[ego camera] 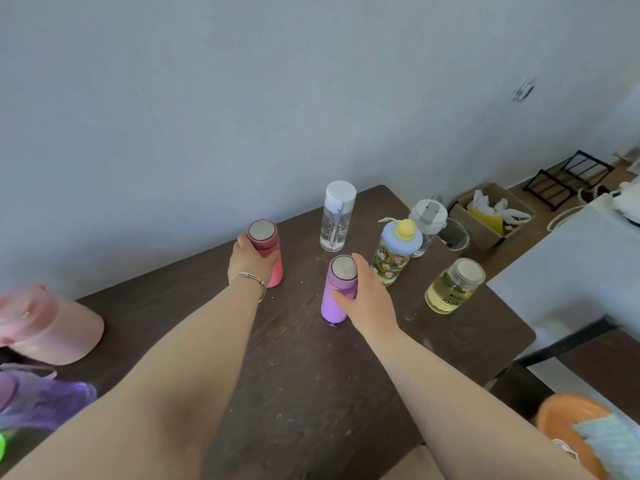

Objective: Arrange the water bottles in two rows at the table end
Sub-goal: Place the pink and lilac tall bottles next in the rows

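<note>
My left hand grips a pink bottle with a silver top, upright on the dark wooden table near the wall. My right hand grips a purple bottle with a silver top, upright mid-table. Beyond them stand a clear bottle with a white cap, a flower-patterned bottle with a blue lid and yellow knob, a clear bottle with a grey-white lid, and a yellow-tinted jar-like bottle at the right edge.
A large pink bottle and a purple one sit at the table's left. A white table stands to the right, a cardboard box and black rack on the floor beyond. An orange bowl is lower right.
</note>
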Available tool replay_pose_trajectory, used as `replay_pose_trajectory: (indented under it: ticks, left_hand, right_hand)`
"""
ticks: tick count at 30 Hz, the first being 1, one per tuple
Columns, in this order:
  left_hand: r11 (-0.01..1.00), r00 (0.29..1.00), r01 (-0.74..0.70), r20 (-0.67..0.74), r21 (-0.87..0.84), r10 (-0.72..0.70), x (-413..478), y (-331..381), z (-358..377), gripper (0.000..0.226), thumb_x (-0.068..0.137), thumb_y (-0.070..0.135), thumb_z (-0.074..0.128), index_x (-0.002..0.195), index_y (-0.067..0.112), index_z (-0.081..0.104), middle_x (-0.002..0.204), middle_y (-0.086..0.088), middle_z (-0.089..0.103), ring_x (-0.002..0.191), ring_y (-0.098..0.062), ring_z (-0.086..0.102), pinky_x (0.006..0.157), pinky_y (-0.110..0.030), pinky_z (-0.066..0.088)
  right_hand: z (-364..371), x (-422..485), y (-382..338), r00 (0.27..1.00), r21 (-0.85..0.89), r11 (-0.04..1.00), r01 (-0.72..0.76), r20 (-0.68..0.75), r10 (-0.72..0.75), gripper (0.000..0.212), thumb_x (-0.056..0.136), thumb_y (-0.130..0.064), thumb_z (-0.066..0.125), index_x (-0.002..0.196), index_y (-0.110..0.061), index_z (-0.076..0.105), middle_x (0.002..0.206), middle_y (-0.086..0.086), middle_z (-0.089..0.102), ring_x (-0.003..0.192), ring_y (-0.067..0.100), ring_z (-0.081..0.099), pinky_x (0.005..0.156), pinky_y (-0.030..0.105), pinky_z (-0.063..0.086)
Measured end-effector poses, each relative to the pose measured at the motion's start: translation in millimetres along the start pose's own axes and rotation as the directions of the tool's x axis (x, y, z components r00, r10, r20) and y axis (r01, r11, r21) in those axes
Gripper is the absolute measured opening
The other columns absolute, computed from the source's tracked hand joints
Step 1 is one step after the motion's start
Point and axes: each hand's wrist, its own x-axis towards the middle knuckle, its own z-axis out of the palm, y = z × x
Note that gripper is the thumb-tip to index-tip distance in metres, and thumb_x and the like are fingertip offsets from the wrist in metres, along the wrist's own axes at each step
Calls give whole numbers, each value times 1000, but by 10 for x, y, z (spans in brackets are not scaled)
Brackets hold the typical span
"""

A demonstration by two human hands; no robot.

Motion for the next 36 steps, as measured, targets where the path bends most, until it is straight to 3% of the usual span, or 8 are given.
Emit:
replay_pose_trajectory:
  ticks: [8, 21, 36]
  left_hand:
    - [990, 999, -38, -25, -135, 35, -36, -50, 12, 52, 72, 35, 77, 111, 15, 48, 112, -6, 61, 101, -31, 59, 84, -43, 51]
    - [987, 998, -67, -10, -147, 67, -712, -35, -236, 63, 73, 32, 78, 127, 21, 47, 120, -2, 62, 109, -26, 59, 89, -35, 48]
    - [982, 988, -26, -157, -185, -3, -2044, -450, -891, 61, 75, 30, 76, 128, 22, 46, 117, 1, 63, 105, -24, 59, 84, -33, 47]
  right_hand:
    - [34, -11, -5, 999, 77, 997, -2, -41, 5, 81, 94, -20, 80, 162, -18, 36, 156, 4, 55, 143, 27, 55, 113, 46, 51]
    - [-123, -217, -201, 996, 143, 990, 7, -93, 7, 74, 88, -21, 82, 151, -27, 44, 142, -1, 64, 129, 27, 62, 105, 47, 56]
    - [-177, -1091, -436, 991, 139, 981, 132, -14, -131, 73, 88, -17, 78, 152, -26, 44, 139, 6, 65, 127, 34, 62, 100, 44, 53]
